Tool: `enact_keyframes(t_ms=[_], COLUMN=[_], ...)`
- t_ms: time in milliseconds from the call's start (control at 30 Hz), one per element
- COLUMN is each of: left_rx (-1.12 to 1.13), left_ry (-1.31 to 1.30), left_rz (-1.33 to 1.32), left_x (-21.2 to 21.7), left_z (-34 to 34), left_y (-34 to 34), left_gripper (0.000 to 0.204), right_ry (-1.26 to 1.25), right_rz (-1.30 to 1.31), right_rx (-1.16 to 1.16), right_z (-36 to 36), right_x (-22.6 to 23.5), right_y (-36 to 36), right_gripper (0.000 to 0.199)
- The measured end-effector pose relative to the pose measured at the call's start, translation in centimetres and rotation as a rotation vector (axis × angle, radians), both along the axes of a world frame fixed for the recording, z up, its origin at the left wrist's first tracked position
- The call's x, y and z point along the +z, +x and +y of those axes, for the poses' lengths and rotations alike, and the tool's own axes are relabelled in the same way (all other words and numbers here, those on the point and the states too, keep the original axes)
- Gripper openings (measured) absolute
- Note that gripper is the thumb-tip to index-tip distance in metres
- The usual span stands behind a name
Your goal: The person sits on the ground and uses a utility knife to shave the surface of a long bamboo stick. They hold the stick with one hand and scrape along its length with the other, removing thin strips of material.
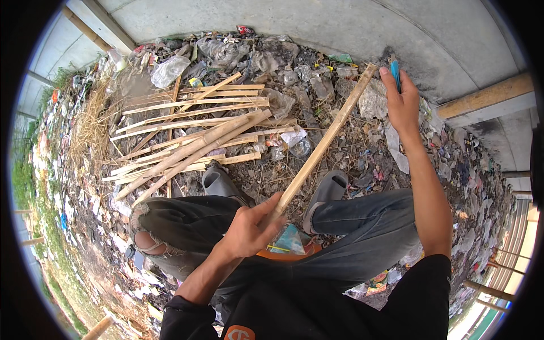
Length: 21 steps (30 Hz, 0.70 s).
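My left hand (245,231) is closed around the lower end of a long split bamboo strip (327,139). The strip slants up and to the right, away from my body. Its far end stops just short of my right hand (403,109), which grips a blue cutter knife (395,75) pointing upward. The knife and the strip are apart. Left of the held strip, a loose pile of bamboo strips (192,122) lies on the littered ground, some crossing over others. Two wider bamboo pieces (195,153) rest on top of it.
My grey clogs (331,190) stand on ground strewn with plastic scraps. A concrete wall (340,28) runs along the far side, with a bamboo pole (487,95) at the right. Dry straw (93,127) lies left of the pile. An orange edge (289,255) shows between my legs.
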<state>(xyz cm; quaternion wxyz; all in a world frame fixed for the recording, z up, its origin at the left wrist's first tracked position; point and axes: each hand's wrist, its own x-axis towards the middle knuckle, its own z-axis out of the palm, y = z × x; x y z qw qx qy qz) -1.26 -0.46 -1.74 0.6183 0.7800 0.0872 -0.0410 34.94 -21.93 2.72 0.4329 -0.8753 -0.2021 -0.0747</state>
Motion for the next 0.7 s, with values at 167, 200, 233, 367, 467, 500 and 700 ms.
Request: enact_keyframes(t_ms=[167, 200, 233, 367, 467, 500, 700], left_rx=[-0.029, -0.035, -0.044, -0.067, -0.082, -0.076, -0.077], left_ry=[0.012, 0.013, 0.011, 0.013, 0.035, 0.032, 0.027], left_rz=[0.016, 0.015, 0.014, 0.019, 0.015, -0.011, -0.045], left_x=[1.0, 0.9, 0.9, 0.8, 1.2, 0.9, 0.5], left_z=[0.1, 0.0, 0.0, -0.1, -0.1, -0.1, -0.3], left_y=[0.3, 0.3, 0.3, 0.2, 0.5, 0.4, 0.3], left_gripper=[0.059, 0.059, 0.059, 0.059, 0.058, 0.059, 0.060], right_ry=[0.076, 0.081, 0.082, 0.146, 0.212, 0.230, 0.397], right_rz=[-0.095, -0.131, -0.133, 0.041, 0.222, 0.269, 0.565], right_rx=[-0.006, -0.003, 0.008, -0.002, -0.038, -0.047, 0.005], right_z=[0.6, 0.5, 0.3, -0.3, -0.4, -0.4, -1.4], right_x=[-0.4, -0.7, -0.8, -0.6, 0.1, 0.4, 0.7], right_y=[0.4, 0.7, 1.0, 1.3, 1.2, 1.2, 2.2], right_gripper=[0.044, 0.043, 0.043, 0.042, 0.043, 0.044, 0.032])
